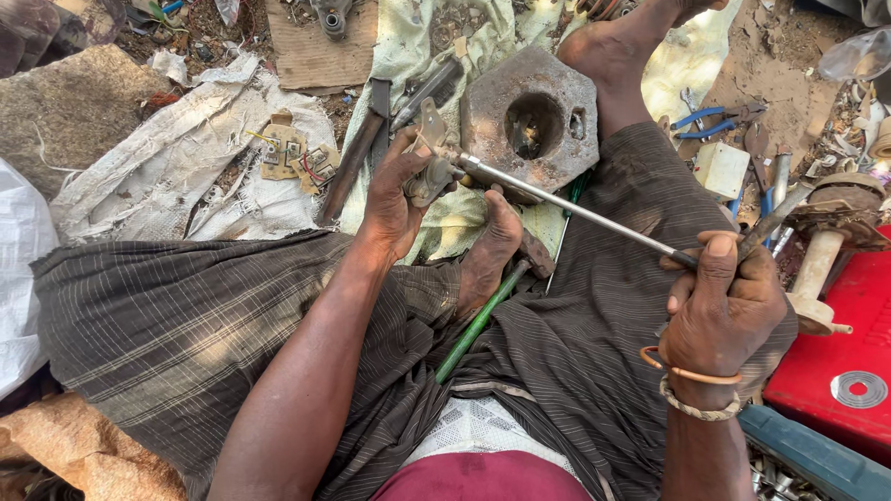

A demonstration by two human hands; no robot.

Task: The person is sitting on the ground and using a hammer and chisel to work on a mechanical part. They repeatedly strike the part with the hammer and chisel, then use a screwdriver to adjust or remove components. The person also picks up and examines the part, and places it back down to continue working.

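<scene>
Hands are apart over the lap: left hand (394, 199) is clamped on a small metal part (429, 172), right hand (729, 301) grips the long screwdriver (575, 209), its tip meeting that part, near the hexagonal block (529, 116).

Few packages lie around me. A flat piece of brown cardboard (316, 46) rests on the ground ahead, at the top of my view. To its left, a crumpled white woven sack (158, 176) spreads over the dirt, and another white sack (19, 269) sits at my far left. A small pale square box (721, 170) lies near my right knee. I see no labels, signs or screens.
</scene>
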